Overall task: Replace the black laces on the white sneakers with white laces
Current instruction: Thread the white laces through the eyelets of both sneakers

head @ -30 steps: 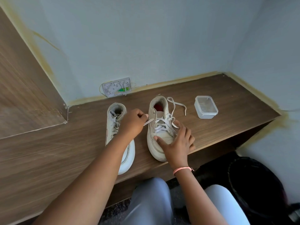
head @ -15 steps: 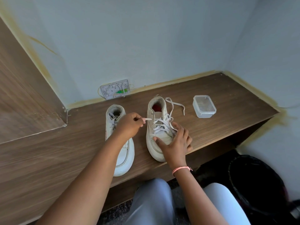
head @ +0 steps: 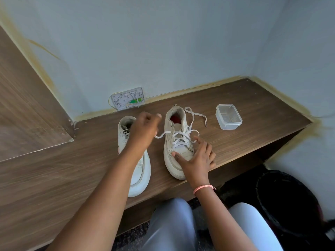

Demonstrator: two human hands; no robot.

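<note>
Two white sneakers stand side by side on a wooden shelf (head: 253,105), toes towards me. The left sneaker (head: 140,178) is partly hidden under my left forearm. The right sneaker (head: 176,126) carries a white lace (head: 181,140) crossed through its eyelets, and one loose end (head: 197,115) trails to the right. The lace's other end runs left, into the underside of my left hand (head: 144,130), which is closed and blurred between the two shoes. My right hand (head: 196,160) holds the right sneaker's toe, thumb on top and fingers spread down its side. No black lace is in view.
A small clear plastic container (head: 228,116) sits on the shelf to the right of the shoes. A white wall plate (head: 127,98) leans at the back. A wooden panel (head: 27,115) rises on the left. A black bin (head: 290,205) stands on the floor by my knees.
My left hand has moved up and back from the right sneaker's eyelets, and the lace end now hangs slack under it. My right hand stays on the toe.
</note>
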